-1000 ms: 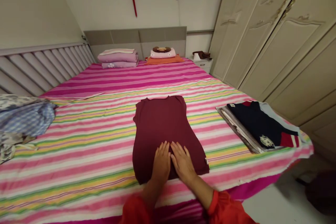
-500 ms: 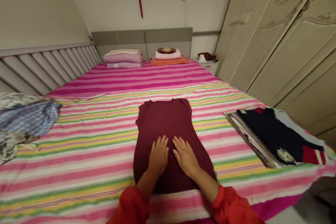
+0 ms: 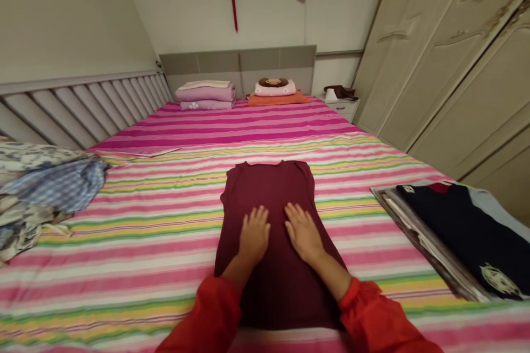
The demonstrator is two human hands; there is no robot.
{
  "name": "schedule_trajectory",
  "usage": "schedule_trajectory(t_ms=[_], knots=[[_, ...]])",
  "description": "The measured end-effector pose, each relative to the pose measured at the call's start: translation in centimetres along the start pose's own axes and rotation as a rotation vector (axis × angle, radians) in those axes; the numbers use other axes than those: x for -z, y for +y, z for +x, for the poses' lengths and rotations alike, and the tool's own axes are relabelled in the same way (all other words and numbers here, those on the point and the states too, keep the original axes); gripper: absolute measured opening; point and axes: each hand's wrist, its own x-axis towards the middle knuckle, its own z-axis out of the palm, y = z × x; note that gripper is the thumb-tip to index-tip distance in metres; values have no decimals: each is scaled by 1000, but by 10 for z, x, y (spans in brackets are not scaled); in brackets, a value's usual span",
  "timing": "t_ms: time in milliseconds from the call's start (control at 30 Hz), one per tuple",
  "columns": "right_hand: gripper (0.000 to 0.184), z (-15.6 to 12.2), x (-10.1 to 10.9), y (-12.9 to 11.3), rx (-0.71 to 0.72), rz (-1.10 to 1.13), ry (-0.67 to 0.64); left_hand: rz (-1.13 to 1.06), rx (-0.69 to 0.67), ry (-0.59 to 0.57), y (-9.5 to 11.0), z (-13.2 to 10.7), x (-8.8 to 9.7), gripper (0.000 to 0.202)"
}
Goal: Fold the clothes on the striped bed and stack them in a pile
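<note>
A maroon shirt (image 3: 271, 187) lies flat on the striped bed sheet (image 3: 165, 242), its neckline toward the headboard and its sides folded in. My left hand (image 3: 254, 236) rests palm down on the left half of the shirt, fingers stretched out. On the right half lies my right hand (image 3: 304, 234), also flat with its fingers extended. Neither hand grips the cloth. Red sleeves cover both forearms, and the left one hides part of the shirt's lower left edge.
A stack of folded clothes (image 3: 451, 231) lies at the right edge of the bed, navy on top. Crumpled clothes (image 3: 58, 182) are heaped at the left. Folded bedding (image 3: 207, 94) and a pink pillow (image 3: 275, 88) sit by the headboard (image 3: 199, 63). A wardrobe (image 3: 439, 66) stands on the right.
Both hands have slid slightly up the shirt toward its neckline and a little farther apart, staying flat. The camera view has shifted, so the scene appears moved.
</note>
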Motion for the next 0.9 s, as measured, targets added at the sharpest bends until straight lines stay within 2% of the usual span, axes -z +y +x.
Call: schedule_trajectory(t_ms=[67, 100, 167, 233, 367, 467, 600, 767, 833, 900], knots=[[52, 3, -10, -12, 96, 37, -63, -44, -113, -48, 17, 4, -9, 50], [52, 7, -13, -12, 99, 35, -84, -55, -129, -55, 19, 7, -12, 50], [52, 17, -15, 0, 42, 1, -90, -68, -78, -43, 8, 17, -12, 49], [52, 29, -13, 21, -38, -42, -60, -128, 37, 6, -19, 28, -7, 46], [54, 43, -13, 53, -122, -98, 19, -439, 251, 191, -83, 50, 10, 35], [54, 42, -21, 57, -106, -120, 77, -530, 377, 302, -120, 71, 18, 34], [53, 39, -28, 56, -86, -138, 128, -667, 568, 387, -147, 113, 16, 42], [53, 41, -31, 59, -73, -143, 157, -903, 633, 339, -153, 159, 9, 81], [53, 41, -31, 60, -72, -135, 163, -982, 611, 270, -154, 168, 11, 81], [52, 41, -31, 60, -69, -120, 169, -1031, 589, 213, -158, 173, 16, 69]])
